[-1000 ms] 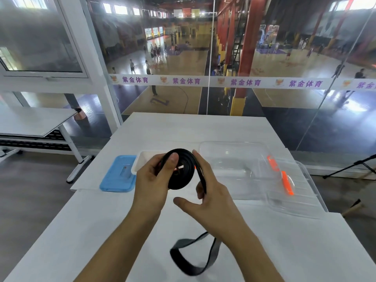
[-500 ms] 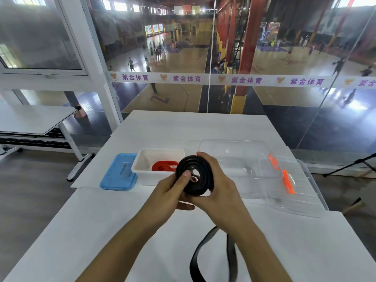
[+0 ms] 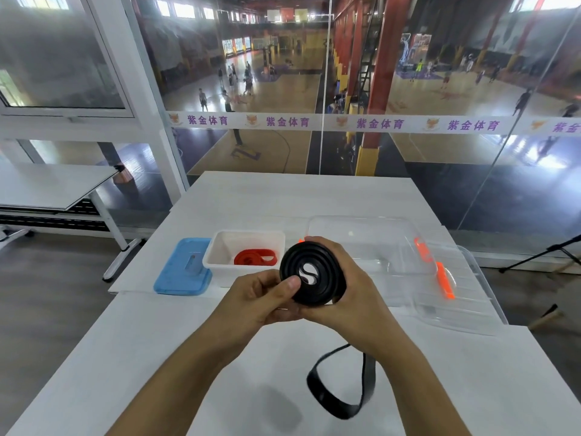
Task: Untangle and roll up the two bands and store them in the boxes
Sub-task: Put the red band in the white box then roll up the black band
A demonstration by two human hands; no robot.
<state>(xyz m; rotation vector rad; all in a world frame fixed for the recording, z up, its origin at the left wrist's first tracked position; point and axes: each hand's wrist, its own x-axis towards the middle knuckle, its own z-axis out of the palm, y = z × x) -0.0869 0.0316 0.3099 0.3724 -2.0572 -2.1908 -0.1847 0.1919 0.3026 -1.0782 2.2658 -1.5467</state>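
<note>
Gripping a black band (image 3: 312, 273), wound into a thick coil, between two bare hands above a white table (image 3: 195, 347). Pressing the left hand (image 3: 261, 298) thumb against the coil's flat face, its fingers curling in underneath. Wrapping the right hand (image 3: 349, 294) around the coil's far edge and right side, fingers curled over the top. Trailing from below the right wrist, the band's unrolled tail, looping loosely down onto the tabletop.

Resting just beyond the hands, a small white box (image 3: 220, 262) holding a rolled red band (image 3: 256, 258), lying flat on its floor. Lying just left of that box, nearly touching it, a blue lid (image 3: 179, 275). Sitting to the right, a large clear box (image 3: 377, 247), partly hidden behind the right hand, with a clear lid (image 3: 465, 297) with orange clips leaning against its right side. Showing through the glass wall behind the table, an indoor sports court (image 3: 283, 89) with distant figures.
</note>
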